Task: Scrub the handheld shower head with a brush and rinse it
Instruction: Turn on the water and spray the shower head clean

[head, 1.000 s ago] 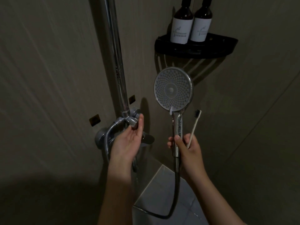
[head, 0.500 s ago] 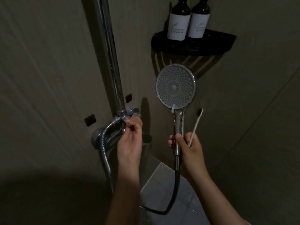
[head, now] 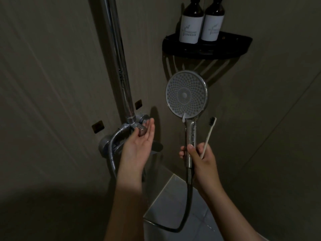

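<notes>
Dim beige tile walls (head: 52,84) back a chrome riser pipe (head: 118,58). Right hand (head: 203,160) raised, fingers curled round the upright shower head (head: 186,94) handle and brush (head: 208,136); left hand (head: 139,145) palm-up, fingers straight against the valve knob (head: 142,132).

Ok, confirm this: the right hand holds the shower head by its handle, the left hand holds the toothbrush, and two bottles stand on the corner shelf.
Not quite. The head view shows the toothbrush in the right hand, held alongside the handle of the shower head. The left hand holds nothing; its open fingers touch the valve knob. The rest stands.
</notes>
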{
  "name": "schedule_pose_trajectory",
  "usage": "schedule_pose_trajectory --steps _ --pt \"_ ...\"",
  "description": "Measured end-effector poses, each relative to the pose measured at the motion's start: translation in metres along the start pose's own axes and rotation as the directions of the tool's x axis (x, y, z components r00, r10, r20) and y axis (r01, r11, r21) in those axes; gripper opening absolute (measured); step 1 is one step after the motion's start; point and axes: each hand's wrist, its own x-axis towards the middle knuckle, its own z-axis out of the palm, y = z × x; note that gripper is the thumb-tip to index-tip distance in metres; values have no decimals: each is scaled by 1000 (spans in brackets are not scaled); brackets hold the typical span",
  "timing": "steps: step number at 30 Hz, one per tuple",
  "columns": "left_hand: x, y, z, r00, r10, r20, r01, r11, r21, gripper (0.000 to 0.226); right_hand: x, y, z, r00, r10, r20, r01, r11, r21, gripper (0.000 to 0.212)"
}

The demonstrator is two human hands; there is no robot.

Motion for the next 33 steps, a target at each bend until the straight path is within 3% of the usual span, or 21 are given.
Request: schedule_pose_trajectory --steps 4,10,13,18,21,26,33 --pt "2 0 -5 995 11 96 -7 999 -46 35 -1 -2 -4 1000 2 -12 -2 1000 -1 28" --pt "8 -1 0 998 62 4 -62 997 42 12 0 -4 -5 1000 7 -6 -7 1000 -15 25" --pt "12 -1 9 990 92 -103 -68 973 219 17 0 -6 -4 1000 8 -2 -8 1000 -30 25" --pt "21 -3 25 935 235 -264 -57 837 544 24 0 -5 -2 1000 -1 -23 0 999 -35 25" --pt "14 -4 18 946 222 -235 -66 844 533 19 -2 -7 -4 1000 -2 -17 1 1000 -30 24" --pt "3 9 -3 956 191 -223 -47 849 527 45 -1 -7 -10 999 7 -40 -7 1000 -13 27" --pt "-7 6 -21 892 335 -305 -52 744 666 22 -7 -3 -14 995 42 -94 -46 998 -37 22"
